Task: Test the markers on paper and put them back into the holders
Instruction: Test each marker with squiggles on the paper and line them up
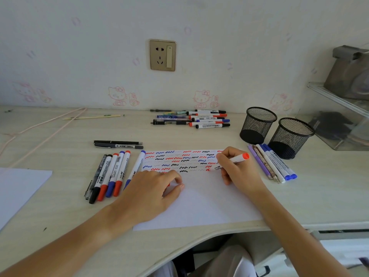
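Right hand (pixel 237 170): gripped red marker (pixel 229 161), tip on paper (pixel 199 204), frame center.
Left hand (pixel 151 188): fingers curled, pinching red cap (pixel 169 184).
Holders (pixel 275 130): 2, right.

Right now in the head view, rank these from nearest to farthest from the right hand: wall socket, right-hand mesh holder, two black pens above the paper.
1. Right-hand mesh holder, just right of the right hand.
2. Two black pens, far left.
3. Wall socket, up on the wall.
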